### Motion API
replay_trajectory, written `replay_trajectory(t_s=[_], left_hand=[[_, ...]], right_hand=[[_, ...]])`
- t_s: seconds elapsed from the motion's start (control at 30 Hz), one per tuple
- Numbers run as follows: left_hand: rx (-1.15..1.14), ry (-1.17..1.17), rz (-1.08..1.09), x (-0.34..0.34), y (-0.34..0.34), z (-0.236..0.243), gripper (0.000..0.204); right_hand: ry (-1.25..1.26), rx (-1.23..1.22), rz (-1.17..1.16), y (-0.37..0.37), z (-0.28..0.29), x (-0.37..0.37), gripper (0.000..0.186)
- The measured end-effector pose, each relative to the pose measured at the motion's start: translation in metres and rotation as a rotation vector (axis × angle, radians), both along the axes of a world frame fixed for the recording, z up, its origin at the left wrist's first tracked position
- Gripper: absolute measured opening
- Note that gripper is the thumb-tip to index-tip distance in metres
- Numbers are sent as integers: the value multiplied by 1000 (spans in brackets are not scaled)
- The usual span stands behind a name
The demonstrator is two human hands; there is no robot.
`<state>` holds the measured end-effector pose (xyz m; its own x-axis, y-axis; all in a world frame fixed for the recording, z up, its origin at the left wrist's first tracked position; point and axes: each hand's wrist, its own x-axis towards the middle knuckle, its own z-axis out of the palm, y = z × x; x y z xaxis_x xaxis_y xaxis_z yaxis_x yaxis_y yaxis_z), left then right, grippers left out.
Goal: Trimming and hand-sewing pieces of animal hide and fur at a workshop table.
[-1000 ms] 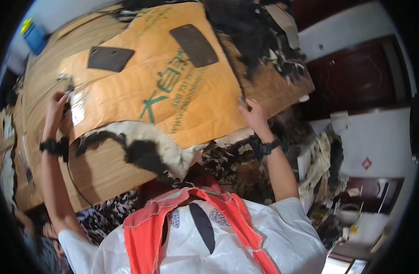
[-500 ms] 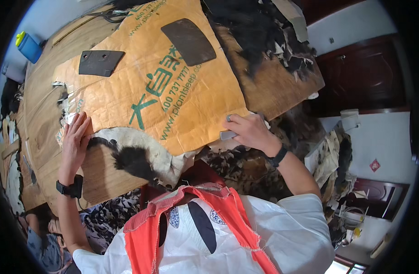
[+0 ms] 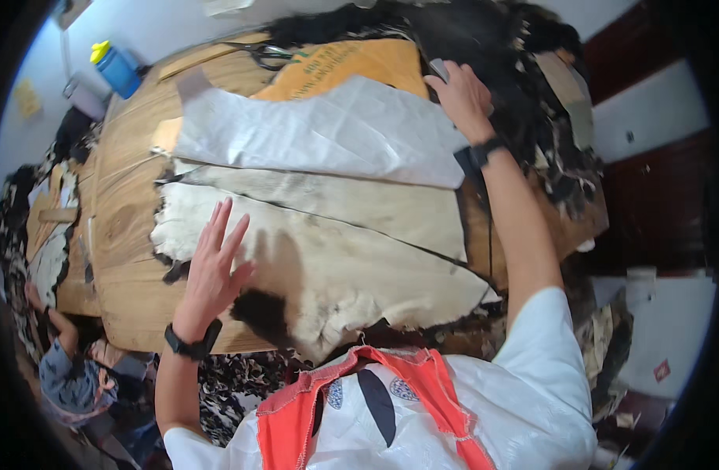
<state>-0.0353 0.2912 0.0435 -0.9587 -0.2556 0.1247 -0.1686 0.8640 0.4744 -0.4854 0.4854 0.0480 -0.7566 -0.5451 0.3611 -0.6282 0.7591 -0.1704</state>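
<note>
A pale animal hide (image 3: 351, 258) with black fur at its edges lies skin side up on the wooden table. Long dark slits run across it. Over its far part rests a large pattern sheet, folded so that its whitish underside (image 3: 320, 133) shows, with an orange strip (image 3: 367, 66) behind. My left hand (image 3: 214, 266) hovers over the hide's left part, fingers stretched and holding nothing. At the sheet's far right corner, my right hand (image 3: 465, 98) is closed around a small grey flat tool (image 3: 438, 69); its exact kind is not clear.
Scissors (image 3: 269, 53) lie at the table's back beside a wooden strip (image 3: 207, 59). A blue bottle with a yellow cap (image 3: 117, 70) stands back left. Black fur pieces (image 3: 492, 94) are heaped at the right. Another person (image 3: 77, 384) works at the lower left.
The orange sheet has been turned back away from me, baring the hide. The two dark plates on it are out of sight. My right hand has moved far forward; my left has lifted off.
</note>
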Motion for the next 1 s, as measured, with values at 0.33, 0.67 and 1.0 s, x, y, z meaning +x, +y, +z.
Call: replay_trajectory(t_s=[0.33,0.67,1.0], left_hand=[[-262,-326,0,-17,-53,-66,75],[-269,-325,-35,-18,-68,-60,73],[-266,187,67,13,48,35,31]], right_hand=[[169,82,977,-48,-96,76,17],[-166,-440,430,93,-17,166,17],[-181,433,-730,581,-83,104,18]])
